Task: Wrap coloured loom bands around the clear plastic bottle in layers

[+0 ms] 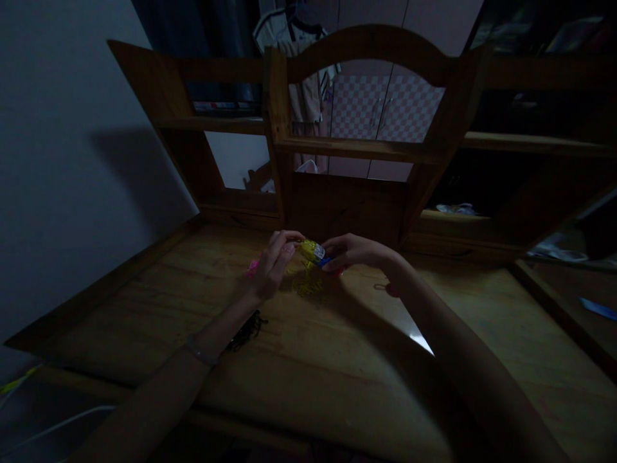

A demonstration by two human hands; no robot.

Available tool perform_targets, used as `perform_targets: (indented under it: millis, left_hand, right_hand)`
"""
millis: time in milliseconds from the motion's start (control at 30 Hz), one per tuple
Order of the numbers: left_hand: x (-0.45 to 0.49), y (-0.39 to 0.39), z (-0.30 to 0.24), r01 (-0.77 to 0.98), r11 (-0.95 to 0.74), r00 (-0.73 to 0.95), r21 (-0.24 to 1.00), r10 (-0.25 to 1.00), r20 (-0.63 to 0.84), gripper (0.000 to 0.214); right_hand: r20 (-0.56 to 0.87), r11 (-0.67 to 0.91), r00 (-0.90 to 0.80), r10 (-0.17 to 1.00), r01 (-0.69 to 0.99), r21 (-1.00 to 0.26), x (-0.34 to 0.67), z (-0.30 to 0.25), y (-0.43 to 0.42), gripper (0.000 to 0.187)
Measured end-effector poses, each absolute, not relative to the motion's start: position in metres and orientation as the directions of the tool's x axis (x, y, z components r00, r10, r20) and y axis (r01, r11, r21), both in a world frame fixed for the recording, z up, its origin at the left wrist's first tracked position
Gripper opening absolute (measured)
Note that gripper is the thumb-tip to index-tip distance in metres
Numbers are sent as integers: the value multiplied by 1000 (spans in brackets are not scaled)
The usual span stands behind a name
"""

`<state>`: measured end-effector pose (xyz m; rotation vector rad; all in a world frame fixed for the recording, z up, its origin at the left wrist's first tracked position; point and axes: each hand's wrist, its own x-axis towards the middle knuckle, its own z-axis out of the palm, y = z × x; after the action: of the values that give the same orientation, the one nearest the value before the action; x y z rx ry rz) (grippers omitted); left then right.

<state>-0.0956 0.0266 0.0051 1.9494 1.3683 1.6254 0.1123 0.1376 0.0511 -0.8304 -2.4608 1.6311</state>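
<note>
Between my two hands is a small yellow, silvery and blue item, perhaps a clear packet; its exact kind is too dim to make out. The fingers of my left hand close on its yellow end. At the blue end, my right hand grips it with thumb and fingers. Below it, a loose heap of thin yellow strands lies on the wooden desk. Bright pink strands show just left of my left hand. Something red is partly hidden under my right hand.
Black strands lie beside my left forearm. By my right forearm is a small reddish item with a loop. A wooden shelf unit rises along the desk's back, and a wall stands at left. The light is dim.
</note>
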Motion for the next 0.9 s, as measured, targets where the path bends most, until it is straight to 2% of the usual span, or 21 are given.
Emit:
perform_targets:
  millis: [100,233,367,467,700,900]
  left_hand:
    - [-95,26,3,470,-519,-72,714,784,617,29]
    - [-95,29,4,539,-482,-115,691,771,627,24]
    - [-95,35,6,606,-543,-153,581,637,755,17]
    - [-97,39,5,589,-558,-227,584,580,782,16]
    - [-96,40,2,453,-510,-318,731,674,667,28]
    - [-90,33,11,462,-465,-274,755,735,620,24]
  right_hand:
    - [-224,303,-856,465,392,-869,114,52,137,48]
    - [-228,313,-855,466,401,-861,116,57,135,48]
    - [-236,322,-847,476,418,-850,118,59,136,45]
    - [-202,349,-853,482,398,-848,120,59,138,45]
    - [-202,339,-853,481,394,-854,118,58,138,44]
    - [-182,366,-854,488,390,-845,118,56,140,44]
